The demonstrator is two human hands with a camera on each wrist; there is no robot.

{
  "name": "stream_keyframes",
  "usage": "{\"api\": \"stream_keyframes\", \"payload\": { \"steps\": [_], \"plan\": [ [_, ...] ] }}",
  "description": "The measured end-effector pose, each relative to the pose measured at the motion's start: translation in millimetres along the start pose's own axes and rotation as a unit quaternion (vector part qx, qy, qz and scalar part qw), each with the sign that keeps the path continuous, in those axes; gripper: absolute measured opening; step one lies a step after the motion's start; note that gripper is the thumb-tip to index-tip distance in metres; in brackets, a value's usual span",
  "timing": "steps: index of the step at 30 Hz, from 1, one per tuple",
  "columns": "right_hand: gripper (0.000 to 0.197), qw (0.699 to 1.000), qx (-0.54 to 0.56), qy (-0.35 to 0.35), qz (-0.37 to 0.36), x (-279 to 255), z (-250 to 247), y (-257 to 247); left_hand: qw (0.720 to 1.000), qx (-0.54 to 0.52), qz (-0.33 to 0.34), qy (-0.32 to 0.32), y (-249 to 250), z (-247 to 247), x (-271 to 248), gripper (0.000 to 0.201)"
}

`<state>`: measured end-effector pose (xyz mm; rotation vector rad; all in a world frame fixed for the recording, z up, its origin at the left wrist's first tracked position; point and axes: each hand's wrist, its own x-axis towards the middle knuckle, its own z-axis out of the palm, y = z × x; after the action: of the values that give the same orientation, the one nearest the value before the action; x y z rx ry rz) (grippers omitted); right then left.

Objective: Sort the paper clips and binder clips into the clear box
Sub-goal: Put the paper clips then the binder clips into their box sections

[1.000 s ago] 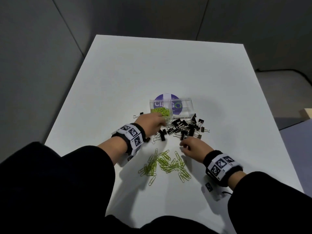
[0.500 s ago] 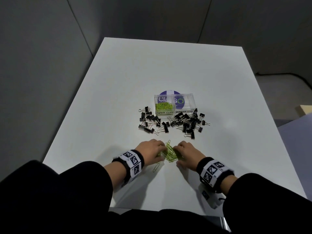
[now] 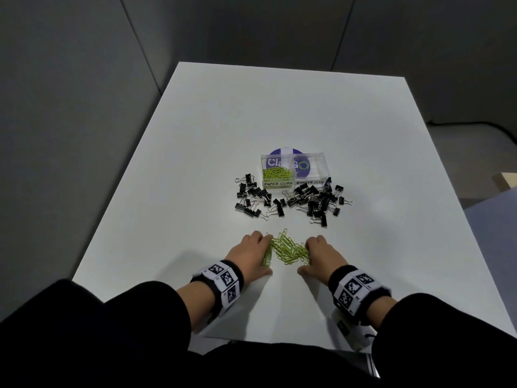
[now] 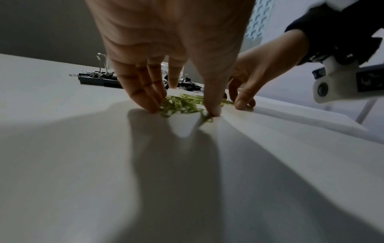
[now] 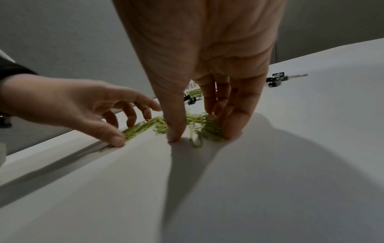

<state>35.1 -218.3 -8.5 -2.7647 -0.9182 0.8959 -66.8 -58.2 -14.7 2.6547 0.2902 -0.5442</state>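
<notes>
On the white table, a loose heap of green paper clips lies near the front edge, between the two hands. The left hand rests at the heap's 9 o'clock, fingers extended and slightly spread, fingertips and thumb down on the tabletop against the clips; it encloses none of them. The right hand rests at the heap's 3 o'clock in the same posture, fingers straight and touching the edge of the heap, thumb planted on the table. At the heap's 12 o'clock, well apart, stands the clear box, two compartments labelled PAPER CLIPS and BINDER CLIPS. The left compartment holds green paper clips; the contents of the right cannot be determined. Black binder clips lie scattered at the box's 6 to 8 o'clock.
</notes>
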Motion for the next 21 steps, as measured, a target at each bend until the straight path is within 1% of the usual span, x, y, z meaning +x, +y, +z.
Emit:
{"api": "stream_keyframes", "payload": {
  "steps": [3, 7, 9, 10, 12, 14, 16, 19, 21],
  "plan": [
    [0.039, 1.000, 0.024, -0.002, 0.006, 6.0, -0.8, -8.3, 1.000, -0.023, 0.003, 0.002, 2.8, 1.7, 7.7, 0.068],
    [0.022, 0.999, 0.040, 0.009, 0.017, 10.7, -3.5, -9.6, 0.999, -0.044, 0.000, 0.013, 0.7, 2.1, 12.0, 0.058],
    [0.017, 0.999, 0.038, 0.008, 0.018, 12.8, -5.7, -8.9, 0.999, -0.046, 0.003, 0.019, -0.9, 0.9, 13.8, 0.055],
    [0.020, 0.999, 0.033, 0.006, 0.016, 13.8, -6.6, -8.4, 0.999, -0.047, 0.003, 0.021, -1.5, -0.2, 14.8, 0.055],
    [0.030, 1.000, 0.023, 0.006, 0.008, 15.4, -7.3, -7.1, 0.998, -0.051, -0.001, 0.029, -2.0, -1.9, 16.7, 0.060],
    [0.045, 1.000, 0.027, 0.011, -0.003, 15.8, -6.0, -6.6, 0.997, -0.064, -0.017, 0.032, -1.8, -3.6, 18.1, 0.069],
    [0.060, 0.999, 0.023, 0.013, -0.019, 14.7, -3.2, -8.6, 0.997, -0.064, -0.028, 0.024, -0.6, -4.5, 20.3, 0.072],
    [0.075, 0.999, -0.019, 0.013, -0.036, 13.0, 1.7, -16.0, 0.999, -0.045, -0.019, 0.018, 3.0, -6.8, 25.0, 0.056],
    [0.076, 0.998, -0.038, 0.018, -0.039, 13.6, 4.0, -20.3, 0.999, -0.047, -0.012, 0.024, 5.2, -8.6, 28.4, 0.045]
  ]
}}
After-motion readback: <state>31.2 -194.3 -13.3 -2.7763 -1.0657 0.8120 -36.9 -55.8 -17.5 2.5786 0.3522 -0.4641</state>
